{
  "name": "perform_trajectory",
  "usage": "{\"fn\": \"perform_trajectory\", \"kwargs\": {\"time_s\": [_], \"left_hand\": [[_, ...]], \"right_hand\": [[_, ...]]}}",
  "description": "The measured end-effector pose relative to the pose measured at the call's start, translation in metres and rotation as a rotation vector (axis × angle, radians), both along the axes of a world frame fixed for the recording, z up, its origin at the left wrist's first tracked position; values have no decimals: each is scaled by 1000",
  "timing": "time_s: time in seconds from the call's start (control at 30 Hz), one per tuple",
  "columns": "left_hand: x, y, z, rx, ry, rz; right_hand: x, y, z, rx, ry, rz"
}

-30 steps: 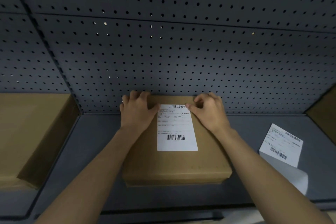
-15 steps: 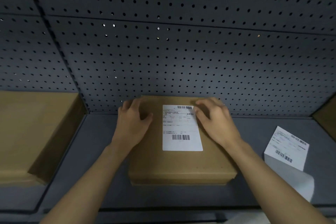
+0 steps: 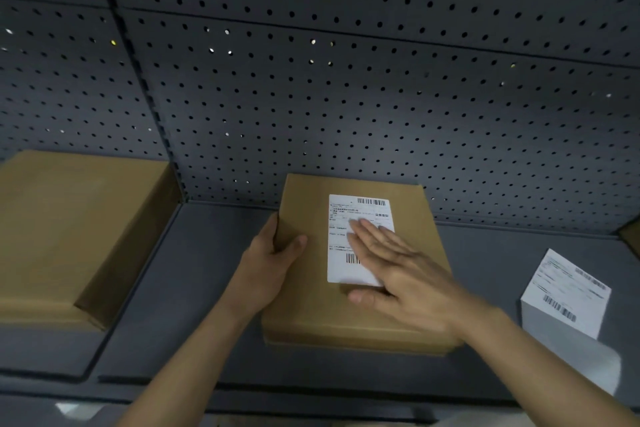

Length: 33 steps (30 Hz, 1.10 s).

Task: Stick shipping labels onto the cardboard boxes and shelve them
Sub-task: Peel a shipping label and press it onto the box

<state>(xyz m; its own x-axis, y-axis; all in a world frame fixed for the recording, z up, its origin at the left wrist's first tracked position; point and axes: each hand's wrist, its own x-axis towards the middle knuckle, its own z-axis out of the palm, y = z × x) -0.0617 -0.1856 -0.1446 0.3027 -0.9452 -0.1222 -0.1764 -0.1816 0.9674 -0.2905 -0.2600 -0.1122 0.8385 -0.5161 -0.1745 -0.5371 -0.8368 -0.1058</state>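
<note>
Meanwhile my left hand (image 3: 268,263) gripped the box (image 3: 353,308) by its left edge, and my right hand (image 3: 398,270) lay spread flat on its label (image 3: 346,215).

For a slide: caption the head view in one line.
The left hand grips the cardboard box while the flat right hand presses the shipping label onto it.

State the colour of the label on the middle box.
The label is white with black barcodes; head view.
</note>
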Motion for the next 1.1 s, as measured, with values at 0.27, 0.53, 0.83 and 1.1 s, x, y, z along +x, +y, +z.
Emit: {"fn": "perform_trajectory", "kwargs": {"time_s": [0.27,0.53,0.83,1.1], "left_hand": [[2,0,0,2,23,-27],[-3,0,-4,-28,12,27],[-1,-1,-7,-47,22,16],[0,1,-6,-43,41,7]], "right_hand": [[38,-66,1,23,50,-203],[27,15,13,9,92,54],[23,24,15,48,80,149],[59,-46,10,93,33,-43]]}}
